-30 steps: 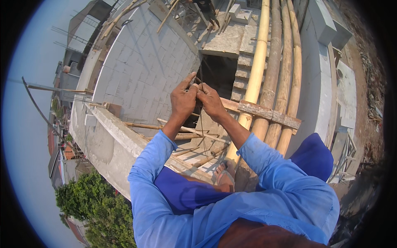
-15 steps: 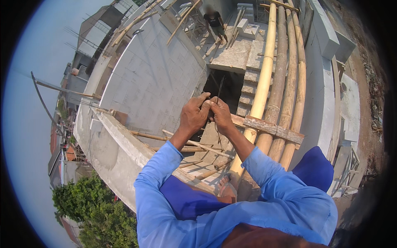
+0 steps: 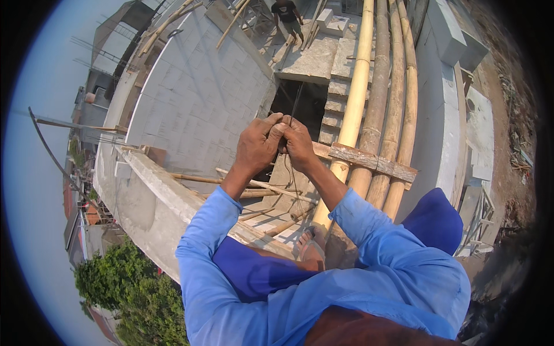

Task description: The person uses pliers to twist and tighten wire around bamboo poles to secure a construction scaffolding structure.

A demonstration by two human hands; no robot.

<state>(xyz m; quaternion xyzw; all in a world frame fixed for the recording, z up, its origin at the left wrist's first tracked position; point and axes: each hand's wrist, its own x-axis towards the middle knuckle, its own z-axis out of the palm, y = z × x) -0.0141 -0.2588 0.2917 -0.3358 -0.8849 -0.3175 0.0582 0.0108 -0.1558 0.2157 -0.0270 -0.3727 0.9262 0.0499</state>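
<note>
In front of me, high over the opening, my left hand (image 3: 258,142) and my right hand (image 3: 299,145) meet at their fingertips. Both are closed in a pinch on thin dark wire (image 3: 298,99). Its strands stick up past the right fingers, and a loose length hangs in a bend below that hand. The exact spot where the fingertips grip is hidden. Just right of my hands lie long bamboo poles (image 3: 373,118), crossed by a rough wooden board (image 3: 374,164). My sandalled foot (image 3: 311,249) rests beside the nearest pole.
A dark stairwell opening (image 3: 309,104) drops away beneath my hands, with concrete steps (image 3: 334,118) beside it. A pale block wall (image 3: 190,98) rises on the left, behind a concrete ledge (image 3: 173,190). Another person (image 3: 287,20) stands on the far floor. Loose poles (image 3: 259,193) cross below.
My hands have shifted slightly left and up in the picture, still pinched together at the wire. The whole scene has slid the same way, and the far person's head has left the view.
</note>
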